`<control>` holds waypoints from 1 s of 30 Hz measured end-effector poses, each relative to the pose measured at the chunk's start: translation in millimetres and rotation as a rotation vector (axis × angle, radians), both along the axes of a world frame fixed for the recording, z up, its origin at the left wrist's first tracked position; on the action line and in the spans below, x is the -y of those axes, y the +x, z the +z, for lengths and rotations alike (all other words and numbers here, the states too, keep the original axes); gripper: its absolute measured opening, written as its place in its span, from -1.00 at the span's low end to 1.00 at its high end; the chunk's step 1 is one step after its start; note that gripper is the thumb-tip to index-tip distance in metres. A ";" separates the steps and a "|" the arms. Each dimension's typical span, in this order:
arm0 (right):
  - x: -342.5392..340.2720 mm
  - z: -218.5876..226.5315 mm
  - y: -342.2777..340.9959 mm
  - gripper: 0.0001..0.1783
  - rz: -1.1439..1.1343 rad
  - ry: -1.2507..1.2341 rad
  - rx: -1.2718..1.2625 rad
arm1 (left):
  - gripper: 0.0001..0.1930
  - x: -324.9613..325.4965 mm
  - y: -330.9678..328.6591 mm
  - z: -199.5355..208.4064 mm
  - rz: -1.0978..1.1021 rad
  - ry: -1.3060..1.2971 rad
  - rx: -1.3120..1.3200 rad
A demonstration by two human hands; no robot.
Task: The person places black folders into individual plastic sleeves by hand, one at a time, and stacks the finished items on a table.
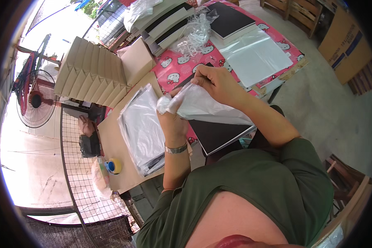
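A clear plastic bag is stretched between my two hands over a stack of black sheets at the table's near edge. The fingers of my left hand are closed on its bunched left end and partly covered by the film. My right hand pinches the bag's upper edge between thumb and fingers. Just left of my left wrist, which wears a metal watch, lies a pile of plastic-wrapped packs.
Brown paper-wrapped packages are stacked at the far left. A tape roll sits on the brown board. Across the pink patterned cloth lie crumpled plastic, black sheets and flat clear bags. A fan stands left.
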State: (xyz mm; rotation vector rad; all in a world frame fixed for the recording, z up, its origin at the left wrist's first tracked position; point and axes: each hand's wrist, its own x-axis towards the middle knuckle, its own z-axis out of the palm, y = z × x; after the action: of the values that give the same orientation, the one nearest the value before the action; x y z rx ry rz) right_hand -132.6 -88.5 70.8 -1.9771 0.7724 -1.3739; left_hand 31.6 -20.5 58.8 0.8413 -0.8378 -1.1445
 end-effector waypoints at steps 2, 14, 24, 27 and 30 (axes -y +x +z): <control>2.3 -3.3 0.6 -0.84 -0.058 -0.161 0.009 | -0.64 0.4 3.7 -9.6 0.164 -0.007 0.100; -31.5 -37.6 -20.6 -0.75 1.257 0.377 -0.423 | -0.79 -58.6 42.7 -14.0 0.027 0.194 -0.239; 5.0 -36.9 -70.5 -0.84 0.923 0.664 -0.421 | -0.49 -97.4 100.0 -21.3 -0.019 0.171 -0.287; 6.9 -16.5 -65.4 -0.85 0.837 0.797 0.312 | -0.64 -98.5 88.9 -37.0 -0.307 0.355 0.205; 22.1 -23.9 -65.6 -0.85 0.771 0.905 0.633 | -0.73 -88.9 80.9 -43.7 -0.389 0.426 0.448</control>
State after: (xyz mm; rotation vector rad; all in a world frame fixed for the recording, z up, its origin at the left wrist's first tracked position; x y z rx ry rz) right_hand -198.1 -110.7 47.0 -0.8703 0.1921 -0.8390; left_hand 112.5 68.3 15.1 1.3599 -1.1822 -1.5362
